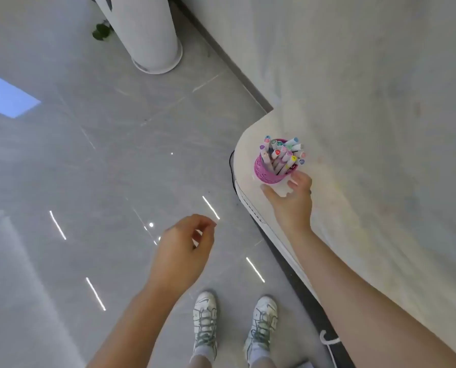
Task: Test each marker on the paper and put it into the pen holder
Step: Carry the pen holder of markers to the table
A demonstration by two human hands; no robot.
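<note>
A pink perforated pen holder (268, 172) stands near the rounded corner of the white table (380, 128), packed with several markers (284, 152) whose coloured caps point up. My right hand (293, 197) hovers just in front of the holder with fingers spread and relaxed, thumb out to the left, holding nothing. My left hand (184, 248) hangs over the floor, off the table, with fingers loosely curled and nothing in it. No paper is distinguishable on the table surface.
The table edge curves from the upper middle down to the lower right. A white cylindrical planter (147, 35) stands on the glossy grey tiled floor (88, 168) beyond. My two white sneakers (234, 325) are below. A thin black cable (231, 168) hangs at the table's corner.
</note>
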